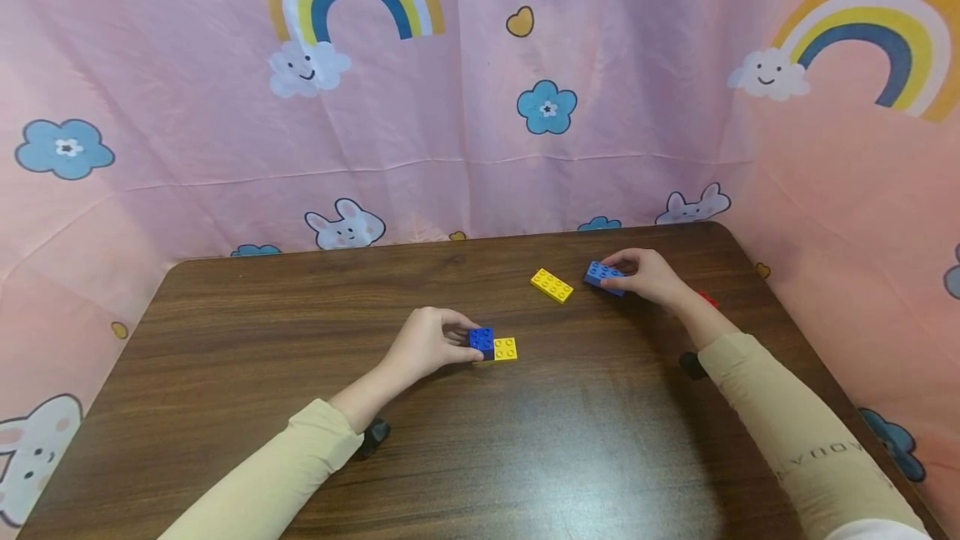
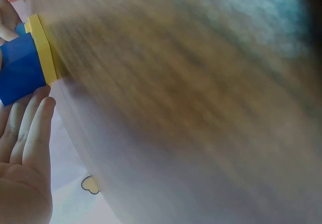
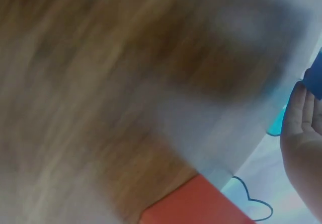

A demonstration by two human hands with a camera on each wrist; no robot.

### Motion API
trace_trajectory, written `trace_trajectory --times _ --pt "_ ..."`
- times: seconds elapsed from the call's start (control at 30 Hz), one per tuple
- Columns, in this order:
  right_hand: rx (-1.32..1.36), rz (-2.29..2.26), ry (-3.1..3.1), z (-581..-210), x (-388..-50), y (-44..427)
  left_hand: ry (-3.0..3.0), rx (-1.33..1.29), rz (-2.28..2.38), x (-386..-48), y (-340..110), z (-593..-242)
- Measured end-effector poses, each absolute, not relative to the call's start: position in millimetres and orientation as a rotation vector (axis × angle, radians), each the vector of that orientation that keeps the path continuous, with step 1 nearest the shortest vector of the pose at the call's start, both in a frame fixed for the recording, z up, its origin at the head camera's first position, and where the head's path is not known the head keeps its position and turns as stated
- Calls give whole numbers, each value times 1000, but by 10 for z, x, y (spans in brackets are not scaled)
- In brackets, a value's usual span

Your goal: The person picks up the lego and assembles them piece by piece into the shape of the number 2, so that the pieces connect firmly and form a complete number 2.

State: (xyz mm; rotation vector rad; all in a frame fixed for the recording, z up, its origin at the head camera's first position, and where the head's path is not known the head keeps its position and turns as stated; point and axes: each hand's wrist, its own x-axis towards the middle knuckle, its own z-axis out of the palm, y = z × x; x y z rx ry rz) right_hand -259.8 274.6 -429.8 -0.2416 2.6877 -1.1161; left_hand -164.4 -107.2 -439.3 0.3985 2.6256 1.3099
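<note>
My left hand pinches a dark blue building brick between thumb and fingers. That brick sits on one end of a flat yellow brick, whose other studs show to its right. In the left wrist view the blue brick is pressed against the yellow brick. Farther back and right, my right hand grips a lighter blue brick by its sides. Only a corner of this blue brick shows in the right wrist view.
A second flat yellow brick lies between the hands, left of the lighter blue one. A red brick lies partly hidden behind the right wrist; the right wrist view shows this red brick close up. A patterned curtain stands behind the brown table.
</note>
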Motion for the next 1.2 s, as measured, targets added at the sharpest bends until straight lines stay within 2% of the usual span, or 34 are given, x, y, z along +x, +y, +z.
trace_trajectory --times 0.67,1.2 --pt "-442 -1142 2669 -4104 -2493 2452 2618 404 1316 -1651 -1070 -4397" --pt "-447 -1196 2609 -4048 -2402 2241 2608 401 1328 -1650 -1069 -4378"
